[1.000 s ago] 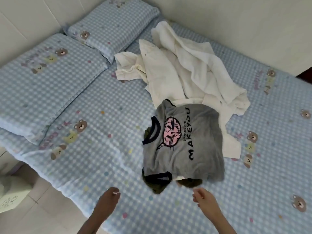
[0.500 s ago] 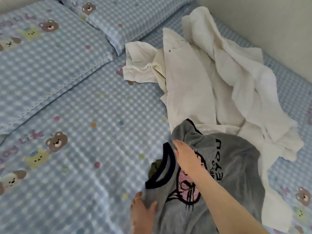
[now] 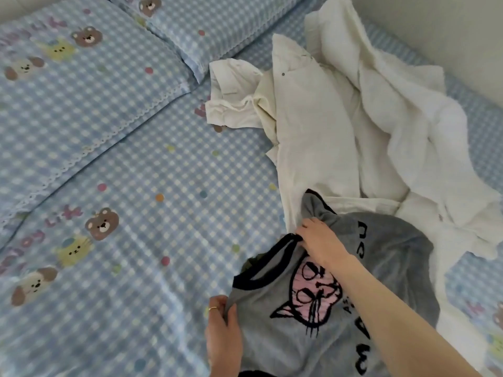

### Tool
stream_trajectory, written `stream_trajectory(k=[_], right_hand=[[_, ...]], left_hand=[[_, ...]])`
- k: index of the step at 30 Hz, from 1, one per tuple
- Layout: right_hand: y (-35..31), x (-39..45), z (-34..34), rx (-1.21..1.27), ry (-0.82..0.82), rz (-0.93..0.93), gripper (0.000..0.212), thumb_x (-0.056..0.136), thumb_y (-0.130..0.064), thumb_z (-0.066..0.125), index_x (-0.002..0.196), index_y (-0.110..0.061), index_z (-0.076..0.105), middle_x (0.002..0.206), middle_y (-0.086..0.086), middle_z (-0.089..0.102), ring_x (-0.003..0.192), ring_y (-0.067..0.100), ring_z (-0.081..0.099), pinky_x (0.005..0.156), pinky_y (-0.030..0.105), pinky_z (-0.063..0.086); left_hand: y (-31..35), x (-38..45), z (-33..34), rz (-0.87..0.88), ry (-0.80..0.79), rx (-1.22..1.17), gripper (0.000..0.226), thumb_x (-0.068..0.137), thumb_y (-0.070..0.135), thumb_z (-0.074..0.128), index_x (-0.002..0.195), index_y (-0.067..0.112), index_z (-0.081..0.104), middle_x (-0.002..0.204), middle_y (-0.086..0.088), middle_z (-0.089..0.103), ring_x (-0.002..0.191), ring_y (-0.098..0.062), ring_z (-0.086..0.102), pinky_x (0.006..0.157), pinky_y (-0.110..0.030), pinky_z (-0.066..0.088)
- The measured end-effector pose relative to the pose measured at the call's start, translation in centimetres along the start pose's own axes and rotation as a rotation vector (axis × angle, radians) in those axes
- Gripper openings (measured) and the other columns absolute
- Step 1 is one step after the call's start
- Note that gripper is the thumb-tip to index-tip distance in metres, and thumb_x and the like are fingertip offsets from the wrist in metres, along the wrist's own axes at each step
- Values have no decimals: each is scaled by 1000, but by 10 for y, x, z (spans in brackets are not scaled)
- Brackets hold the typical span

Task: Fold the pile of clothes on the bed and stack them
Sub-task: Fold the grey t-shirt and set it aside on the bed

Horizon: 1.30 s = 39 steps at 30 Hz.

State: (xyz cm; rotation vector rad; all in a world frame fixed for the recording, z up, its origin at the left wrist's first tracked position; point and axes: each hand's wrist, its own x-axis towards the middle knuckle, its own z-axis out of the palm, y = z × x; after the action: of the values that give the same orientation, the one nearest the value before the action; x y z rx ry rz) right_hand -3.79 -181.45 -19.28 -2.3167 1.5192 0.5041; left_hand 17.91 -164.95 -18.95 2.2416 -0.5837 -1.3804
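Note:
A grey T-shirt (image 3: 394, 257) with a pink cat print and a dark collar lies at the lower right of the bed. My right hand (image 3: 319, 239) grips its far shoulder by the collar. My left hand (image 3: 223, 333) pinches its near shoulder, a ring on one finger. A dark green garment (image 3: 248, 263) peeks out under the collar. Behind the shirt lies a crumpled heap of cream and white clothes (image 3: 340, 126).
The bed (image 3: 136, 213) has a blue checked sheet with bear prints. Two matching pillows (image 3: 81, 77) lie at the upper left. A pale wall (image 3: 449, 28) runs along the far right side.
The camera has moved closer. Both hands came up from the bed's near edge onto the grey T-shirt, and now each one grips a shoulder, bunching the cloth at the collar.

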Motion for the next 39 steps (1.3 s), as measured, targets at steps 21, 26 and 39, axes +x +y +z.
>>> stream_trajectory(k=[21, 26, 39], right_hand=[[-40, -529, -54, 249, 491, 433, 7, 83, -17, 71, 87, -18, 66, 80, -6, 60, 81, 16, 52, 71, 27, 37], [-77, -651, -19, 427, 615, 483, 10, 84, -2, 64, 87, -12, 65, 78, -19, 41, 68, -1, 42, 64, 21, 33], [-201, -836, 50, 851, 794, 682, 36, 94, 1, 51, 91, -32, 63, 88, -8, 57, 82, 6, 59, 70, 16, 44]], left_hand=[[55, -253, -63, 969, -539, 423, 26, 89, 4, 56, 84, 29, 61, 77, 13, 64, 79, -1, 60, 65, -9, 44], [5, -344, -73, 1119, -518, 558, 31, 86, -2, 57, 82, 29, 59, 79, 10, 64, 76, -3, 60, 65, -8, 43], [-123, -484, -145, 1085, -557, 652, 25, 88, -3, 55, 86, 19, 66, 54, 10, 58, 50, 4, 53, 44, -5, 33]])
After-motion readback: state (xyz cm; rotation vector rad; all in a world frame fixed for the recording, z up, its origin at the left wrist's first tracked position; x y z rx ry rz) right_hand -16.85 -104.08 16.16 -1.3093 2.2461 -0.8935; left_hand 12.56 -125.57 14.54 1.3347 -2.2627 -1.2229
